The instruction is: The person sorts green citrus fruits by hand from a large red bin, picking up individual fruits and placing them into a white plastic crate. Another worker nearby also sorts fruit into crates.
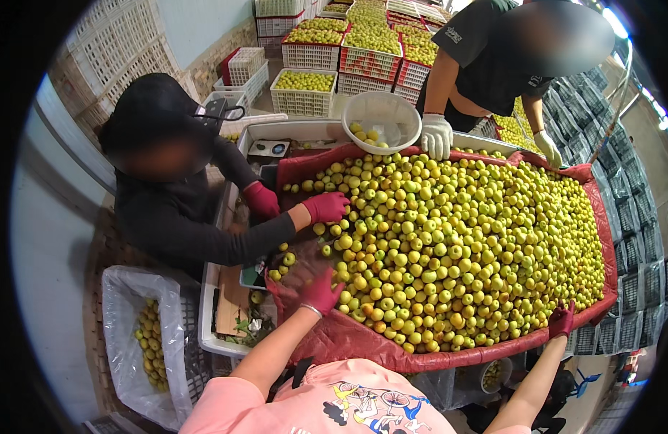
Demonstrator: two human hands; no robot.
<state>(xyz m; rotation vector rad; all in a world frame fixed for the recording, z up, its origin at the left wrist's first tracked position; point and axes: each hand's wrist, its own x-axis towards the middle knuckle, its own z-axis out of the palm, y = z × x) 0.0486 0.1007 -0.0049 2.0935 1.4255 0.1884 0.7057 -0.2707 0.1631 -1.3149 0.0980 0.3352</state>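
A large heap of small yellow-green fruits (453, 244) lies on a red padded cover (388, 344) over a long white-rimmed table. My left hand (319, 293), in a dark pink glove, touches the near left edge of the heap; its fingers are spread, and whether one holds a fruit is hard to make out. Far to the right, my right hand (561, 321), gloved alike, rests at the cover's near rim beside the fruit, fingers apart and nothing visible in it. A few loose fruits (289, 259) lie on the cover left of the heap.
A person in black with pink gloves (326, 208) works at the left end. Across the table, another person's white-gloved hand (436, 135) is beside a translucent bowl (381, 122) holding several fruits. A plastic-lined crate (177, 347) stands at lower left. Fruit-filled crates (304, 89) stand behind.
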